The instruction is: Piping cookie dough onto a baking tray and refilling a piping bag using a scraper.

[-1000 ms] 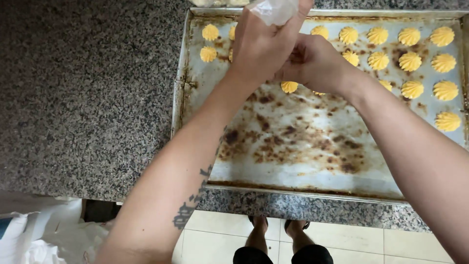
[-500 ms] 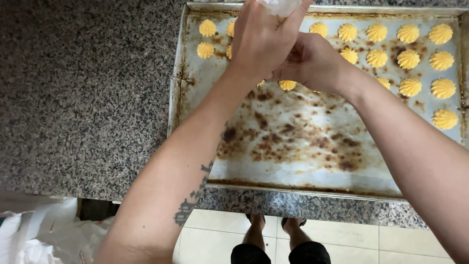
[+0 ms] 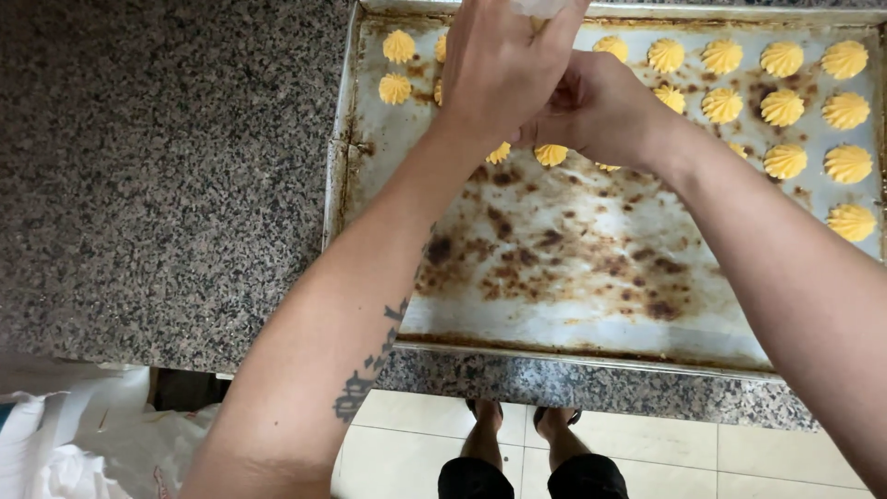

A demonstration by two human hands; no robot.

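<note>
Both hands meet over the far half of a stained baking tray [image 3: 573, 268] that sits on a speckled granite counter [image 3: 157, 185]. The left hand [image 3: 504, 69] is clenched around the upper part of a clear piping bag [image 3: 545, 7], of which only a small bit shows at the top edge of the view, just above the knuckles. The right hand [image 3: 601, 111] is curled tight right beside it, touching the left hand, and seems to grip the lower end of the bag, though the nozzle itself is hidden under the fingers, so I cannot tell exactly what it pinches. Directly below the two hands, on the tray's lining, lie piped yellow dough rosettes [image 3: 552, 154], the nearest ones peeking out from under the palms. More rosettes run in rows across the far side of the tray to the right of the hands, and a few sit to the left near the tray's corner. The near half of the tray is bare and browned with baked-on marks. Below the counter edge the person's feet [image 3: 517, 425] stand on a pale tiled floor [image 3: 665, 462], and a white plastic bag [image 3: 83, 434] sits to the left.
</note>
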